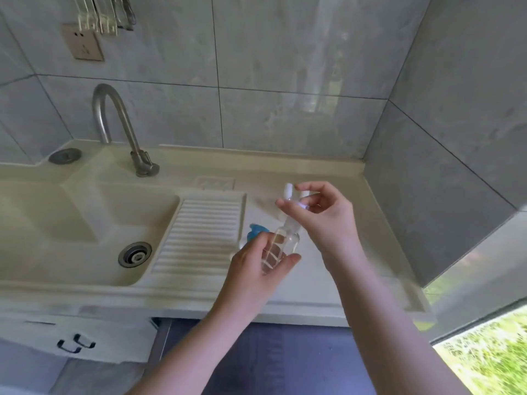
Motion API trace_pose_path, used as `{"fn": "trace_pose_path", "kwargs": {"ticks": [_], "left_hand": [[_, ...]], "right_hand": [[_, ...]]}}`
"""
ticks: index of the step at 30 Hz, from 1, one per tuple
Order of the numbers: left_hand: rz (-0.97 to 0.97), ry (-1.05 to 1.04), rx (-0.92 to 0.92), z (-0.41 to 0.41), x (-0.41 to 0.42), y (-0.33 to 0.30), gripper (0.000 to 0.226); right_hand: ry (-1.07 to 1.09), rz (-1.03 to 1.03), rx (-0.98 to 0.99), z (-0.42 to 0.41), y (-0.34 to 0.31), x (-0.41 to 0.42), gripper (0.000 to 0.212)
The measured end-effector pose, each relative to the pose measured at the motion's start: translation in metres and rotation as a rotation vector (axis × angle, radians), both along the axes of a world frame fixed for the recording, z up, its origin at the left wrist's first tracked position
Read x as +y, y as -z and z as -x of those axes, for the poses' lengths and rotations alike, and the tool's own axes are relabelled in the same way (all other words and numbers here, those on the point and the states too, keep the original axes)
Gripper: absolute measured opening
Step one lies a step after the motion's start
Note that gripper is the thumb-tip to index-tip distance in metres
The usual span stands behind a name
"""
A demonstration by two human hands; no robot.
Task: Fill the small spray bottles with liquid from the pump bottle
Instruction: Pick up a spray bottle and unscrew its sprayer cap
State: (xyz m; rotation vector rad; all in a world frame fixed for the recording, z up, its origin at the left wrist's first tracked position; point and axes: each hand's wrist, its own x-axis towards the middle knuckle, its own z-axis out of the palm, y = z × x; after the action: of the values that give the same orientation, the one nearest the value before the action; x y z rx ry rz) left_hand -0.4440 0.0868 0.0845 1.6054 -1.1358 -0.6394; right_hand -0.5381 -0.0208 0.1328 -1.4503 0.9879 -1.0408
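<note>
A small clear spray bottle (285, 242) is held tilted above the countertop, my left hand (256, 263) wrapped around its lower body. My right hand (322, 215) pinches the bottle's white spray top (288, 192) between thumb and fingers. Behind my left hand a blue pump head (256, 230) shows; the pump bottle's body is mostly hidden by my hand. Whether the small bottle holds liquid cannot be told.
A cream sink (85, 223) with a drain (134, 254) and a metal faucet (119, 124) lies to the left. A ribbed draining board (205, 232) sits beside the bottles. Grey tiled walls close in at the back and right. A wall socket (84, 45) hangs upper left.
</note>
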Motion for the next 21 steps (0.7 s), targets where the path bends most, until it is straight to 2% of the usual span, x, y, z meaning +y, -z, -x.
{"fn": "trace_pose_path", "kwargs": {"ticks": [5, 7, 11, 13, 15, 18, 21], "left_hand": [[-0.031, 0.064, 0.114, 0.006, 0.017, 0.005, 0.015], [-0.036, 0.094, 0.169, 0.006, 0.022, 0.005, 0.015], [-0.039, 0.118, 0.194, 0.011, 0.028, 0.006, 0.017], [-0.032, 0.119, 0.194, 0.013, 0.029, 0.005, 0.018], [-0.026, 0.131, 0.193, 0.015, 0.029, 0.005, 0.019], [-0.010, 0.133, 0.194, 0.017, 0.031, 0.002, 0.021], [0.002, 0.118, 0.219, 0.019, 0.030, 0.002, 0.022]], "right_hand": [[0.019, -0.105, -0.070, 0.019, 0.010, 0.024, 0.031], [-0.087, -0.118, -0.122, 0.025, 0.010, 0.031, 0.034], [-0.342, -0.140, -0.200, 0.034, 0.013, 0.037, 0.057], [-0.314, -0.159, -0.134, 0.033, 0.016, 0.037, 0.068], [-0.166, -0.116, -0.055, 0.031, 0.016, 0.042, 0.078], [-0.048, 0.021, -0.101, 0.033, 0.014, 0.047, 0.065], [-0.122, 0.051, -0.149, 0.039, 0.007, 0.048, 0.057]]}}
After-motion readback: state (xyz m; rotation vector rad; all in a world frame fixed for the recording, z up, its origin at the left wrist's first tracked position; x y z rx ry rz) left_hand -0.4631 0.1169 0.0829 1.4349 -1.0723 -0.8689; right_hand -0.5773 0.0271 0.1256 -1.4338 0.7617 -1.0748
